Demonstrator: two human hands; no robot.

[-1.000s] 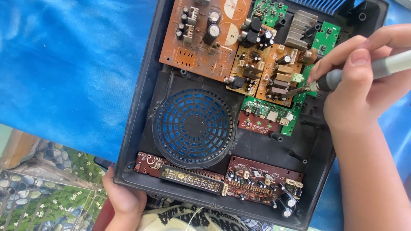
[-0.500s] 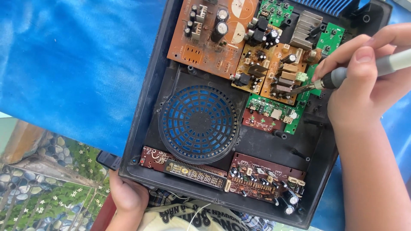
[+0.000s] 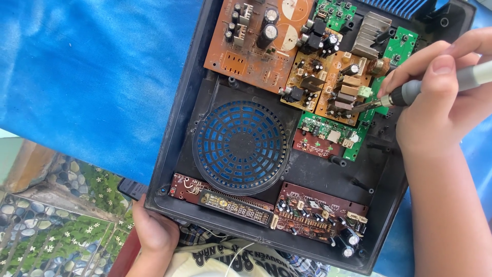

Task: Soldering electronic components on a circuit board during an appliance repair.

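We hold a grey screwdriver (image 3: 410, 92) in our right hand (image 3: 441, 102), fingers closed around it, its tip on the brown circuit board (image 3: 333, 87) inside the open black case (image 3: 174, 143). Our left hand (image 3: 154, 231) grips the case's near corner. Under the case lies a blue sheet (image 3: 92, 77).

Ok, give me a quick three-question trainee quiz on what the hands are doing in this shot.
1. True or false: the right hand holds a screwdriver with its tip at the circuit boards.
2. What does the left hand grip?
A. the fan grille
B. the case at its lower corner
C. the blue cloth
3. Fill in: the fan grille is ___ in shape.

Key: 1 true; 2 B; 3 round.
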